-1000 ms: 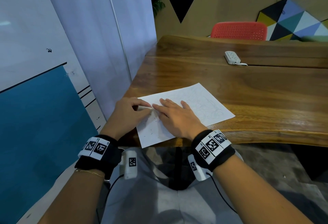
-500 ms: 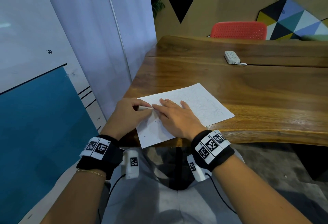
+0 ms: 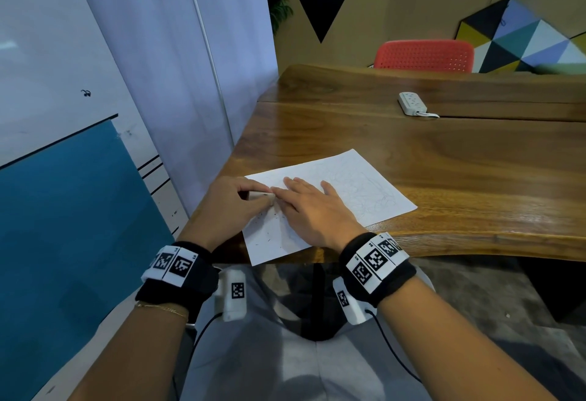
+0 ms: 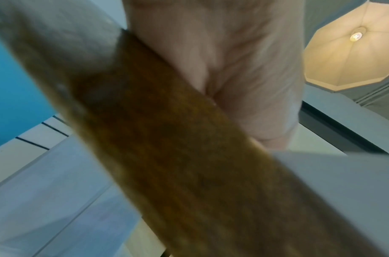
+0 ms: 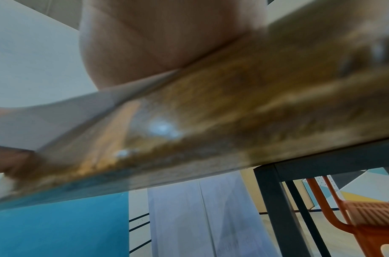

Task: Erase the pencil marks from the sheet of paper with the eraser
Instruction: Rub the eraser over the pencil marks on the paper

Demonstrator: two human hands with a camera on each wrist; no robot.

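A white sheet of paper (image 3: 364,188) with faint pencil scribbles lies at the near left corner of the wooden table (image 3: 459,178). My left hand (image 3: 234,200) pinches a small white eraser (image 3: 258,195) and holds it on the sheet's left part. Dark eraser crumbs (image 3: 269,235) lie on the paper below it. My right hand (image 3: 314,210) lies flat on the sheet with straight fingers, pressing it down. Both wrist views are blurred; the left wrist view shows my palm (image 4: 233,60) above the table edge (image 4: 167,156).
A white power strip (image 3: 412,104) lies far back on the table. A red chair (image 3: 425,54) stands behind it. A white and blue wall panel (image 3: 79,178) runs close along the left. The table's near edge (image 3: 475,248) crosses in front of my lap.
My left hand with the eraser has shifted slightly on the sheet's left part. The right hand has stayed flat on the paper.
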